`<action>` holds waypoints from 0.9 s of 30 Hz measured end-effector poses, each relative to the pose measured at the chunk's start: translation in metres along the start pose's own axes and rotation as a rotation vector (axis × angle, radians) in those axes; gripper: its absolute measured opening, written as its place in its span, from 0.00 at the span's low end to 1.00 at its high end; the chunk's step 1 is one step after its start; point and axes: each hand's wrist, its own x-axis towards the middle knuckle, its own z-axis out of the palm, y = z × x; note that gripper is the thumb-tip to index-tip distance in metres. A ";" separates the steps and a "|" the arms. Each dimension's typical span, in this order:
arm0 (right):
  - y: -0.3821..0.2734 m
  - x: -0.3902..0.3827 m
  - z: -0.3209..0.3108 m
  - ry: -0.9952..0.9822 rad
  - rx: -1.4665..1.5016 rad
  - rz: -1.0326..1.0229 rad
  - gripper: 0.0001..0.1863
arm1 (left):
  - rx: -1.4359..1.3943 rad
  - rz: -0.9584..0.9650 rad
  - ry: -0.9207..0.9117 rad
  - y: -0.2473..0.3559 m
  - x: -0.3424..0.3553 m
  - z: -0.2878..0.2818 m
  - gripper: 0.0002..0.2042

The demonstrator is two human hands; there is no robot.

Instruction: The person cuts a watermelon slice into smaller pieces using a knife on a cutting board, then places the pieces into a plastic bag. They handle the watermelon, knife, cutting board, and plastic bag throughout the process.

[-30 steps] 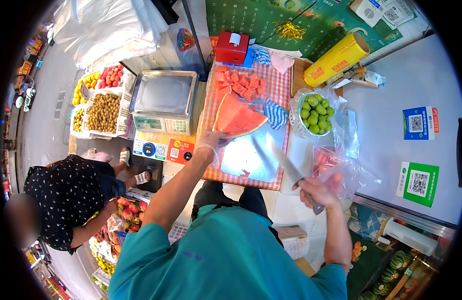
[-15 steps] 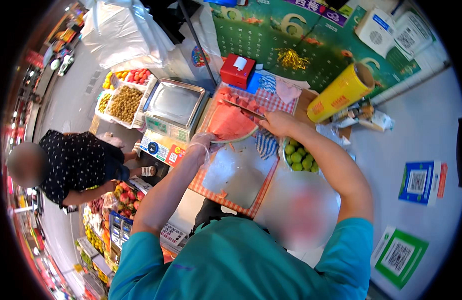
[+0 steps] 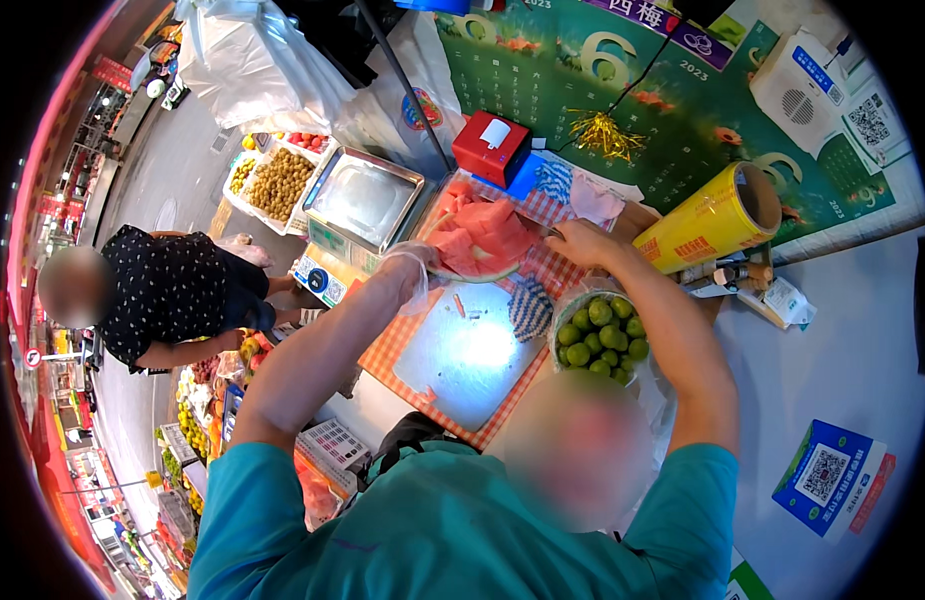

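My left hand, in a thin clear plastic glove, grips the left end of a watermelon slice on the checked cloth. My right hand is closed on the handle of a knife, whose blade is mostly hidden at the slice's right. The red flesh is cut into chunks, with more pieces behind. A metal board with a few scraps lies nearer me, beside a striped cloth.
A scale, red printer, yellow film roll and bowl of green fruit surround the workspace. Fruit trays, hanging white bags and a person in dark spotted clothing are at left.
My right hand rose with the knife from the lower right to the watermelon, then moved slightly right. The slice now shows more cuts. The view has shifted, and the person appears higher in it.
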 end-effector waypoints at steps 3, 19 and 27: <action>0.008 0.006 0.003 0.023 -0.099 0.017 0.22 | 0.022 -0.030 0.053 0.007 -0.009 -0.001 0.08; -0.023 -0.021 -0.017 0.023 -0.229 0.185 0.23 | 0.042 -0.055 0.131 0.015 -0.047 -0.027 0.05; -0.040 -0.082 -0.062 0.048 -0.251 -0.088 0.17 | 0.021 0.008 0.033 0.003 -0.043 -0.056 0.05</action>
